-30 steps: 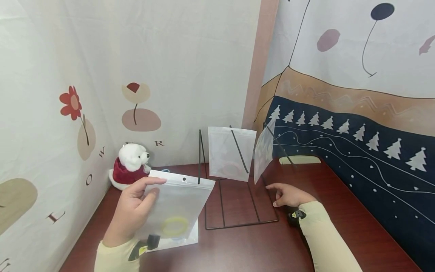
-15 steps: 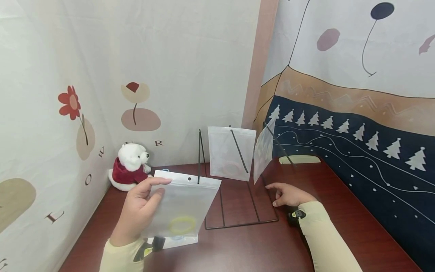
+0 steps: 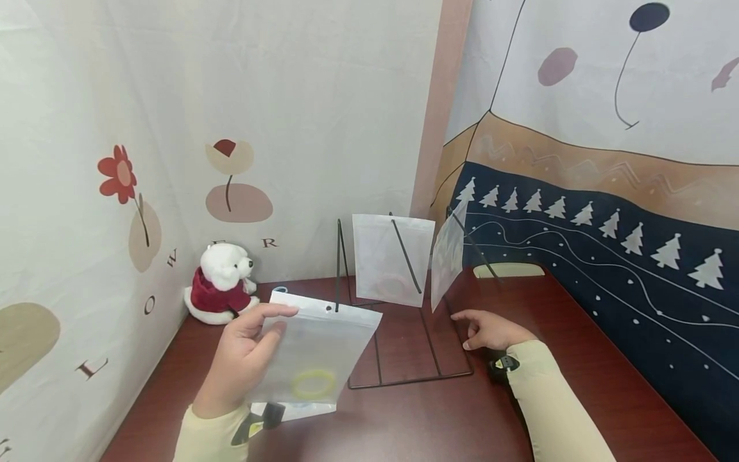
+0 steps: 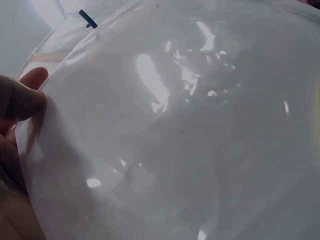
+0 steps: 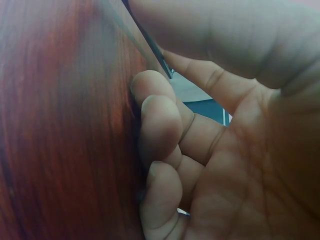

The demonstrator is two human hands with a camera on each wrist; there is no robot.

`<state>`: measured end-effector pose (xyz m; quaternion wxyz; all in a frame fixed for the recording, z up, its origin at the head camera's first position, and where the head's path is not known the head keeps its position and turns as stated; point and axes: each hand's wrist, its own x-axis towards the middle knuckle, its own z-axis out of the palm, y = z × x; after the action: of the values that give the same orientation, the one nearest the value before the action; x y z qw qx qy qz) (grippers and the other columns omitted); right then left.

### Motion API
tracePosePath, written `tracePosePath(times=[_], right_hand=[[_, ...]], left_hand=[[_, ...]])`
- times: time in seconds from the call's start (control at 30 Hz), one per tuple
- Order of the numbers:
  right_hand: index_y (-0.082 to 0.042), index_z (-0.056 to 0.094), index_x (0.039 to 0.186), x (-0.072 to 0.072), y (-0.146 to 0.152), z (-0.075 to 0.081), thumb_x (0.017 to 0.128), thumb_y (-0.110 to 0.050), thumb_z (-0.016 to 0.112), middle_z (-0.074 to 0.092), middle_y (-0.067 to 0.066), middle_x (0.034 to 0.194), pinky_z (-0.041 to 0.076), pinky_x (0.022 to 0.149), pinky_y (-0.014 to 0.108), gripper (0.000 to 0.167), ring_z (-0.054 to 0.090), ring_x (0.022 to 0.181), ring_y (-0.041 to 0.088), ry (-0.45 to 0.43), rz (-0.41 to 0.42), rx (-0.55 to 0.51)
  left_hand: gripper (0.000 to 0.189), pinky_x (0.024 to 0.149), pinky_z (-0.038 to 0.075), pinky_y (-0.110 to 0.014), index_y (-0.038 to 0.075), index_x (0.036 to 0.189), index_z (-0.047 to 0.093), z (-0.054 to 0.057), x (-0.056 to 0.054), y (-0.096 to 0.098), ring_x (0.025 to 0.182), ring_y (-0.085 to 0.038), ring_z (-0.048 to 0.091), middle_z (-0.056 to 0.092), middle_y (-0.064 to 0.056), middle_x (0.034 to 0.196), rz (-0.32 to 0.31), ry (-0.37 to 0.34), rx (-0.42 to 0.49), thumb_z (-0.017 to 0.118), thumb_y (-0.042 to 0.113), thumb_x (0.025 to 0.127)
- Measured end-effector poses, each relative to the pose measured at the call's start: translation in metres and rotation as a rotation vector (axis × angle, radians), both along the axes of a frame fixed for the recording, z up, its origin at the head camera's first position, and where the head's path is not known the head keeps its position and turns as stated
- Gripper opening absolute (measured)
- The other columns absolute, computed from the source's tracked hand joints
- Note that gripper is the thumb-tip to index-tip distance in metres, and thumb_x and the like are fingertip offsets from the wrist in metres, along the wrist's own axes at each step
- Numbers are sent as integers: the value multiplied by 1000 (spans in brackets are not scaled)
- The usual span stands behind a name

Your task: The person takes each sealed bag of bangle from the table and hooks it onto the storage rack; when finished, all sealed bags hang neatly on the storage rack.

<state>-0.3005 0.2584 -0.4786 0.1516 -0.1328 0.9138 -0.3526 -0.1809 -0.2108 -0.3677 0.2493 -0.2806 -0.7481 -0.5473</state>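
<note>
My left hand (image 3: 245,359) pinches the upper left edge of a frosted zip bag (image 3: 329,346) between thumb and fingers; a yellow ring (image 3: 314,384) shows through it. The bag's punched hole is right beside the tip of the left hook (image 3: 338,269) of a black wire display rack (image 3: 410,383). In the left wrist view the bag (image 4: 175,130) fills most of the frame, the hook tip (image 4: 88,19) at its top edge. My right hand (image 3: 493,330) holds the rack's right base rail with thumb and index finger; its other fingers (image 5: 162,125) curl against the table.
Two more bags hang on the rack: one on the middle hook (image 3: 381,256), one turned sideways on the right (image 3: 450,256). Another bag (image 3: 306,412) lies on the table under the held one. A white plush bear (image 3: 222,282) in red sits back left. Printed cloth walls stand behind.
My left hand has moved the bag to the right and slightly away, bringing its hole close to the hook tip. The right hand and rack have stayed put.
</note>
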Motion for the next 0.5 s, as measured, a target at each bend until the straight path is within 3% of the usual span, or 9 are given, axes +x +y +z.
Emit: tracePosePath(times=[0.13,0.23,0.5], right_hand=[[-11,61,145,-1,0,0,87,-4,81,59,5,81,48,61,34,62,55,71,20,1,3,10],[-11,61,145,-1,0,-1,87,-4,81,59,5,82,48,62,34,62,55,72,20,3,2,13],[-10,61,145,-1,1,-2,87,-4,81,58,5,81,48,60,34,62,55,72,20,3,5,3]], left_hand=[[37,81,52,-14,-4,111,74,-1,1,1,97,-1,64,74,17,111,-16,-2,-27,55,-26,88],[40,80,53,-14,-2,111,74,-2,2,1,95,-2,65,75,15,111,-44,20,-32,55,-27,87],[45,83,55,-16,-2,113,74,-2,6,3,100,-3,67,76,10,112,-137,50,38,54,-31,85]])
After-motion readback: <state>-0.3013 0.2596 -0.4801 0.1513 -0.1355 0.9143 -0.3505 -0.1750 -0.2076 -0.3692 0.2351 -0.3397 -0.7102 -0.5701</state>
